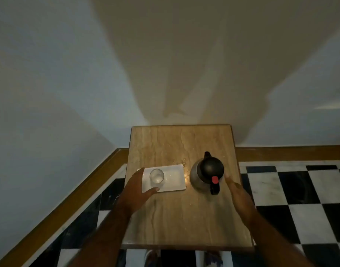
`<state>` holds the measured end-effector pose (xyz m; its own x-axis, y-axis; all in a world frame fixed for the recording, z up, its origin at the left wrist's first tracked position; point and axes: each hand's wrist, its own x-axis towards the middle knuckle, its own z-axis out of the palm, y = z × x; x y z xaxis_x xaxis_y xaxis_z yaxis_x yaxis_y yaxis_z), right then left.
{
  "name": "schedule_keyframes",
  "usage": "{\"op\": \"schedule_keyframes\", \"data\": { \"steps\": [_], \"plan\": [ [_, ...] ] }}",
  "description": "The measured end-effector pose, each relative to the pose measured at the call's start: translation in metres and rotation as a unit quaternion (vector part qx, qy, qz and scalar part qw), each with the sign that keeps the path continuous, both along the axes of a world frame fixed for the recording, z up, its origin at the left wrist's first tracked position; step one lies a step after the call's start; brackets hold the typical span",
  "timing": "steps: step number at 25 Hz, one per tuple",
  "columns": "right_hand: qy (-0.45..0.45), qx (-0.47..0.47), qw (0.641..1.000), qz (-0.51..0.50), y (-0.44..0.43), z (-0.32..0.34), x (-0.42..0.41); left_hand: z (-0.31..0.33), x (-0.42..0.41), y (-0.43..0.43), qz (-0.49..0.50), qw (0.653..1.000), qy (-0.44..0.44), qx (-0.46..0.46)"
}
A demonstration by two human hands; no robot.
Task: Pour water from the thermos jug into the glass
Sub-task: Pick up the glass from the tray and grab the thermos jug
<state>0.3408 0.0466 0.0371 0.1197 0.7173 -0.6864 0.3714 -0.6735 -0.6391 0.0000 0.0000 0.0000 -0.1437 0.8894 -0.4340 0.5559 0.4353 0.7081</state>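
A clear glass (156, 175) stands upright on a white rectangular plate (174, 180) at the left of a small wooden table (184, 218). To its right stands the thermos jug (207, 173), with a steel body, black lid, red button and a black handle pointing toward me. My left hand (139, 191) is open, cupped around the left side of the glass, with fingers and thumb on the plate's left end. My right hand (237, 191) is open just right of the jug's handle, apart from it.
Small water drops lie on the table between plate and jug. The table stands against a white wall. A black-and-white checkered floor and a yellow skirting board surround it. My feet show below the table's near edge.
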Motion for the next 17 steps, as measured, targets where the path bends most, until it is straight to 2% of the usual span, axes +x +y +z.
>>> {"op": "schedule_keyframes", "data": {
  "steps": [2,4,5,6,8,9,13,17],
  "plan": [
    [0.084,-0.034,0.996,-0.020,-0.002,-0.021,-0.002,-0.020,0.002,0.008,-0.009,0.997,-0.072,-0.018],
    [0.150,-0.039,0.988,-0.014,-0.003,-0.038,-0.006,-0.049,-0.001,0.017,-0.142,0.969,-0.192,-0.055],
    [0.158,-0.030,0.987,-0.003,-0.003,-0.045,-0.009,-0.059,-0.001,0.023,-0.183,0.964,-0.190,-0.026],
    [0.157,-0.017,0.987,0.000,-0.004,-0.055,-0.009,-0.066,0.000,0.025,-0.148,0.973,-0.168,-0.050],
    [0.149,0.020,0.989,-0.003,-0.004,-0.067,-0.011,-0.084,0.000,0.026,-0.010,0.999,-0.011,-0.034],
    [0.146,0.040,0.988,-0.016,-0.005,-0.075,-0.013,-0.094,0.003,0.028,0.032,0.999,0.011,-0.033],
    [0.145,0.103,0.980,-0.084,-0.015,-0.089,-0.025,-0.120,0.016,0.033,0.061,0.996,-0.051,-0.050],
    [0.170,0.126,0.970,-0.120,-0.013,-0.096,-0.035,-0.133,0.019,0.036,0.057,0.995,-0.066,-0.052]
  ]
}}
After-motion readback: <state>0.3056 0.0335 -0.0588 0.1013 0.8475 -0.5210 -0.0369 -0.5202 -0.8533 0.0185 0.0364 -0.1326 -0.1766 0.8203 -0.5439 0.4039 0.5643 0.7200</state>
